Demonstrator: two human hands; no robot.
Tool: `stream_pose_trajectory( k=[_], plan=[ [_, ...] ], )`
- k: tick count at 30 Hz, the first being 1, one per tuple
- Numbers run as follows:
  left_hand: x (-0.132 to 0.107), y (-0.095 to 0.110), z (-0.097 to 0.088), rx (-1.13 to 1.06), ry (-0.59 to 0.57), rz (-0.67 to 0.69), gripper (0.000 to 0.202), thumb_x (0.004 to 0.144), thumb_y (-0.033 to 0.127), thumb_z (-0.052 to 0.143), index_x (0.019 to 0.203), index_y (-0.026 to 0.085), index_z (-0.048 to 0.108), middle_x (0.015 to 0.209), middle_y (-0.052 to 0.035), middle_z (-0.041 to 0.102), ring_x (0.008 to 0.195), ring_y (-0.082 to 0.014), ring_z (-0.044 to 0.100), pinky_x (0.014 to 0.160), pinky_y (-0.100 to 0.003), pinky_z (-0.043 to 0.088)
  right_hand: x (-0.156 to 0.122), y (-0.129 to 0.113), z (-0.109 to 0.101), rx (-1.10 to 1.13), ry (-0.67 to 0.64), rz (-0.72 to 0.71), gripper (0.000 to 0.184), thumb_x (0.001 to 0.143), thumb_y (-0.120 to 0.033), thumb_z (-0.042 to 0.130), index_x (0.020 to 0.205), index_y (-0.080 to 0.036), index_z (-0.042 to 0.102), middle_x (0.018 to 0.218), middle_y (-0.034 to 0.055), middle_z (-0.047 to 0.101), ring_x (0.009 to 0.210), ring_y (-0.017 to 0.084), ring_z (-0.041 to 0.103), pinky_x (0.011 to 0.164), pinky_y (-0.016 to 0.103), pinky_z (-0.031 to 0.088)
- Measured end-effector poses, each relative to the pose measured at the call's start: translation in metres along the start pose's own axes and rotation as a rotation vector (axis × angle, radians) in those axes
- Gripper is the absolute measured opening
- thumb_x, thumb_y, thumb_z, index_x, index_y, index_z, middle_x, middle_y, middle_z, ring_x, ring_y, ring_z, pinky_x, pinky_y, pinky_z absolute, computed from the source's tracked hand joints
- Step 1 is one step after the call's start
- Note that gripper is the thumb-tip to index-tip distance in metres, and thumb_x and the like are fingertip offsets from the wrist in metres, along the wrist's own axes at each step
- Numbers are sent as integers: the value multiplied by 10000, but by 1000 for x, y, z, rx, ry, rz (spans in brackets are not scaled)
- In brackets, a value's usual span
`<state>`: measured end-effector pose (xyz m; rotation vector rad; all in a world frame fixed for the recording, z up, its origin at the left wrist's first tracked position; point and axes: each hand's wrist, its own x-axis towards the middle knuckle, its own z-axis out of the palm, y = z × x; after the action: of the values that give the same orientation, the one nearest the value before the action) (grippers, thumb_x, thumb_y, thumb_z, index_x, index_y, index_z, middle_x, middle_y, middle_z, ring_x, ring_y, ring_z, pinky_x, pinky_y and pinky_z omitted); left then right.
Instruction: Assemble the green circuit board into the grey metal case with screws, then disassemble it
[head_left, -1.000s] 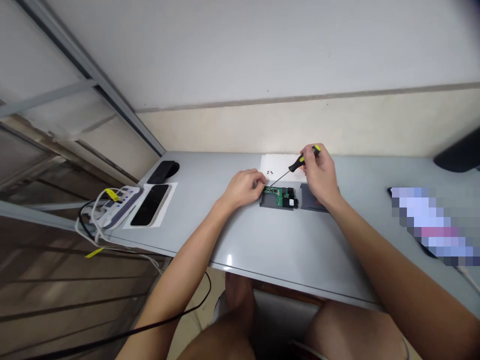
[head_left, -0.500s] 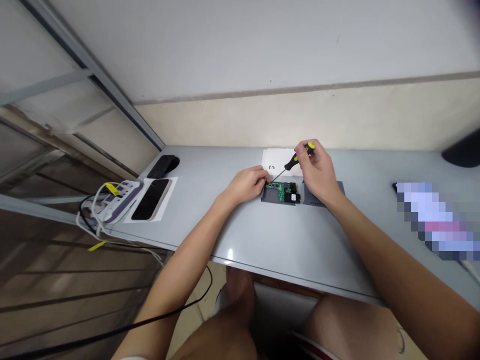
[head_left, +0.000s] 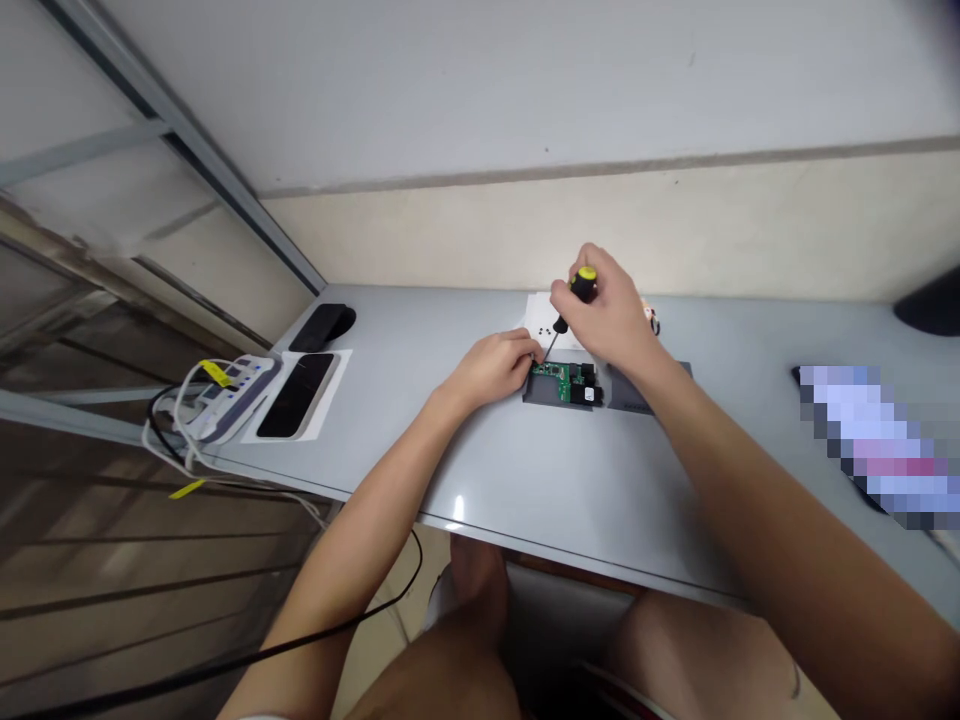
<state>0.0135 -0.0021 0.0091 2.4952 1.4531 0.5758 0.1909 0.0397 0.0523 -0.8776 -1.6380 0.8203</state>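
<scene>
At the back of the bench (head_left: 570, 480), two bare hands work on an opened device.

Right hand (head_left: 611, 325) has its grip closed around a screwdriver (head_left: 571, 298) with a black-and-yellow handle, held steeply, tip down at the near-left corner of the green circuit board (head_left: 553, 377). Left hand (head_left: 495, 367), just left of that grip, has its fingers curled against the grey case (head_left: 541, 398) that carries the board, steadying its edge. Under the right wrist lies a second grey case half (head_left: 637, 392). Behind the grip, small dark screws (head_left: 543, 331) sit on white paper (head_left: 534, 315).
</scene>
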Motion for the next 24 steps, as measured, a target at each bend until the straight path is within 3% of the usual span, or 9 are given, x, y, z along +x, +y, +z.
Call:
stream_pose_trajectory(
  k=[5,8,10,13,18,21,24],
  plan=[
    [0,-1,0,-2,1,3,375,900,65,439,993,205,774,1011,-58,757,926,-220,708,851,-319,534,1,0,24,306,-55,62,389,899,-608,736,857,-277,536,840,-10,591,690,138,581,666,317,559],
    [0,0,0,12,-1,-7,373,906,73,442,997,206,779,1006,-63,756,909,-221,709,847,-321,535,-5,-1,28,319,-47,66,486,820,-751,721,881,-285,597,722,-35,534,599,127,508,572,287,503],
    [0,1,0,22,2,-9,370,906,74,438,980,205,777,1006,-64,754,890,-222,705,833,-325,530,-7,-1,27,355,-55,77,536,839,-816,632,932,-289,640,681,-41,485,571,126,468,554,285,483],
    [0,1,1,20,12,-11,364,908,74,434,962,207,769,994,-61,751,874,-220,695,822,-328,524,-8,-2,23,434,-104,100,583,885,-841,538,1019,-290,676,700,-33,486,595,129,484,590,288,503],
    [1,-2,2,-4,24,-10,356,907,80,436,959,210,764,974,-55,744,846,-210,676,807,-321,520,-11,-5,23,390,-63,93,561,770,-766,763,811,-270,505,766,-28,558,720,134,589,645,272,520],
    [1,-1,2,-19,14,-6,363,899,80,436,965,209,769,993,-57,744,868,-214,680,808,-320,520,-11,-3,24,393,-12,122,606,767,-777,754,796,-280,408,646,-73,427,568,115,480,531,261,445],
    [0,0,0,-27,8,-13,375,902,82,429,975,207,775,1016,-60,747,888,-217,687,832,-324,524,-10,-1,22,410,-1,118,599,800,-855,637,817,-282,467,619,-82,328,506,114,364,479,272,383]
  ],
)
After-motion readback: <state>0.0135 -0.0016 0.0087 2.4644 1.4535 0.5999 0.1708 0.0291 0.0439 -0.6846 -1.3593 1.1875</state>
